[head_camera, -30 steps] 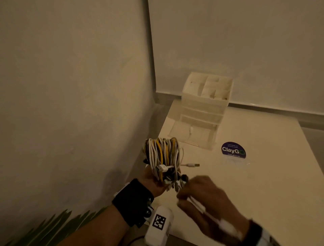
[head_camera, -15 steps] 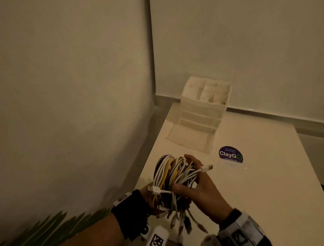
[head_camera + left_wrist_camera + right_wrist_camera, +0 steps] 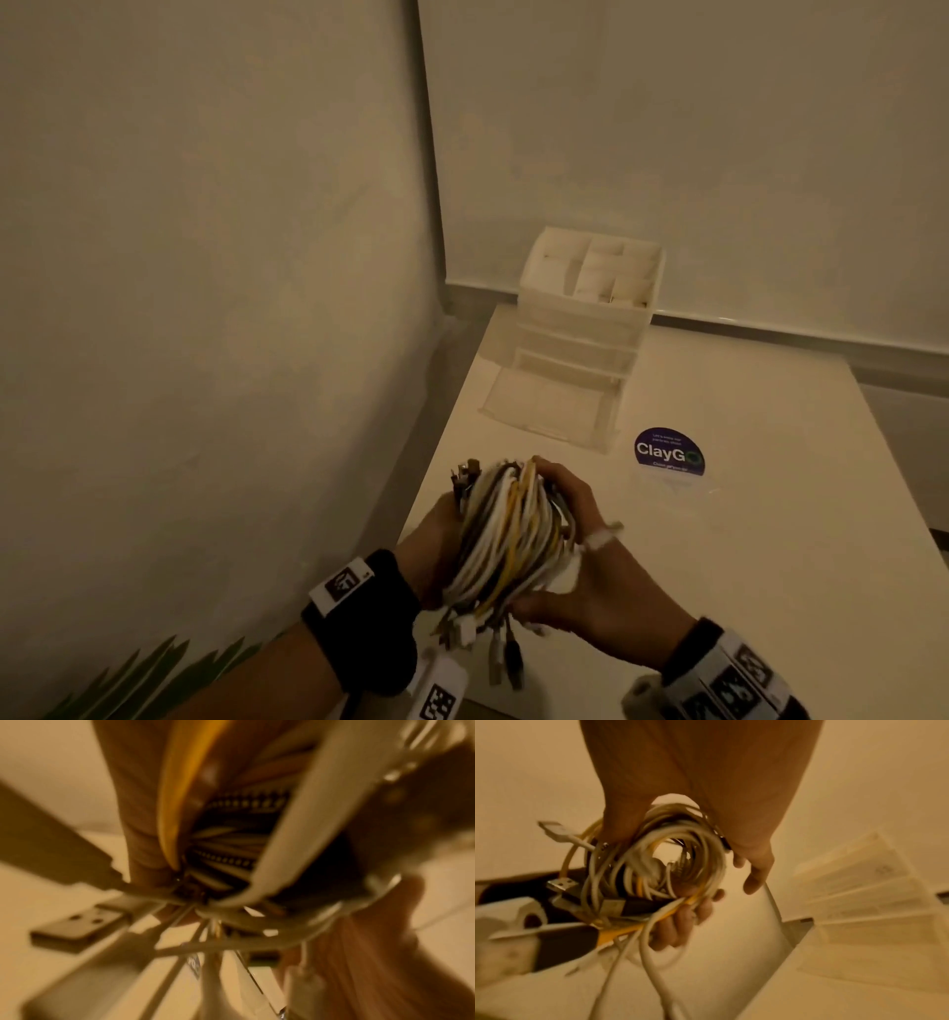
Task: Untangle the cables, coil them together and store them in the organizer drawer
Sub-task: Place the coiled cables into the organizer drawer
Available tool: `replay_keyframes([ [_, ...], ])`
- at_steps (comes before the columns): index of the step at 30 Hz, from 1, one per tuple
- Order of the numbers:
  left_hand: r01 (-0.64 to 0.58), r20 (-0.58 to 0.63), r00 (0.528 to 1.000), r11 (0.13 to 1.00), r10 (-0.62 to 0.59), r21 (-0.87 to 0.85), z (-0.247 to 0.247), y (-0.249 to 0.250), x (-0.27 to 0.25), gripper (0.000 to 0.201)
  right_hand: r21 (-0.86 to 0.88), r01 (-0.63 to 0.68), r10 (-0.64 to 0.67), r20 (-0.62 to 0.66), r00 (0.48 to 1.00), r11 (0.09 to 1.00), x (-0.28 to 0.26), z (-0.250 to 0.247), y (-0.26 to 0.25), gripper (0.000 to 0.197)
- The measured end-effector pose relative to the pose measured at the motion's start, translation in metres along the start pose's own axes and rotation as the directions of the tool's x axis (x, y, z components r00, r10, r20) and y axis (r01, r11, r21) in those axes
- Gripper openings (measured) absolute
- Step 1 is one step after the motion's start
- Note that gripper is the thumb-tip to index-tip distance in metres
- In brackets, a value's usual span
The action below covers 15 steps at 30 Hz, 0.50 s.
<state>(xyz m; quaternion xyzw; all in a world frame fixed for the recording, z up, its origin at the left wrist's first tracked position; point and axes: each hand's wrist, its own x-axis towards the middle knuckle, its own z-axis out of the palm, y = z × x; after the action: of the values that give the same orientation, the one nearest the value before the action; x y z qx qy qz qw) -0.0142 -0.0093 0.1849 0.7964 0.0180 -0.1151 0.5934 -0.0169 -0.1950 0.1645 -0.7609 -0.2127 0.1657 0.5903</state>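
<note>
Both hands are gripping the cable coil above the near table edge. Left hand is cupping its left side, fingers curled under the loops; right hand is clamping the right side, fingers wrapping over the top, thumb underneath. Plug ends are dangling below the fingers. Organizer is sitting well beyond the fingertips, bottom drawer pulled out.

A round dark sticker on the white table reads "ClayGo" in white letters. It lies at four o'clock from the organizer; its smaller print is illegible.
</note>
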Motion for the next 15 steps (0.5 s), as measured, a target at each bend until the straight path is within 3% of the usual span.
replay_keyframes([
  [1,-0.136,0.02,0.991,0.98,0.134,0.142,-0.003,0.002,0.004,0.014,-0.055,-0.022,0.024,0.034,0.999,0.998,-0.007,-0.01,0.006,0.111],
  [2,-0.167,-0.038,0.982,0.944,0.185,0.285,-0.006,0.006,0.006,0.013,-0.123,-0.051,0.06,0.068,0.996,0.991,-0.015,-0.023,0.015,0.11],
  [3,-0.182,-0.045,0.976,0.911,0.213,0.371,-0.011,0.002,0.013,0.018,-0.179,-0.086,0.103,0.09,0.991,0.98,-0.022,-0.037,0.023,0.107],
  [4,-0.136,-0.031,0.986,0.892,0.165,0.432,-0.017,-0.003,0.019,0.027,-0.212,-0.121,0.137,0.064,0.988,0.97,-0.028,-0.051,0.029,0.102],
  [6,-0.124,-0.023,0.986,0.808,0.168,0.576,-0.021,-0.001,0.024,0.049,-0.265,-0.167,0.128,-0.158,0.979,0.95,-0.031,-0.071,0.03,0.089],
  [8,-0.201,0.068,0.972,0.638,0.226,0.744,-0.016,0.004,0.024,0.061,-0.267,-0.106,0.001,-0.367,0.93,0.958,-0.019,-0.071,0.01,0.06],
  [9,-0.239,0.132,0.964,0.524,0.233,0.818,-0.013,0.005,0.026,0.064,-0.287,-0.053,-0.055,-0.356,0.933,0.956,-0.009,-0.063,-0.006,0.055],
  [11,-0.315,0.243,0.941,0.343,0.236,0.885,-0.005,0.007,0.027,0.065,-0.295,-0.032,-0.015,-0.156,0.988,0.955,0.015,-0.039,-0.035,0.075],
  [13,-0.363,0.298,0.922,0.284,0.248,0.887,0.003,0.009,0.025,0.064,-0.234,-0.133,0.155,0.076,0.985,0.963,0.038,-0.025,-0.043,0.095],
  [15,-0.389,0.316,0.907,0.269,0.279,0.881,0.005,0.011,0.022,0.061,-0.157,-0.206,0.23,0.156,0.96,0.966,0.05,-0.021,-0.041,0.1],
])
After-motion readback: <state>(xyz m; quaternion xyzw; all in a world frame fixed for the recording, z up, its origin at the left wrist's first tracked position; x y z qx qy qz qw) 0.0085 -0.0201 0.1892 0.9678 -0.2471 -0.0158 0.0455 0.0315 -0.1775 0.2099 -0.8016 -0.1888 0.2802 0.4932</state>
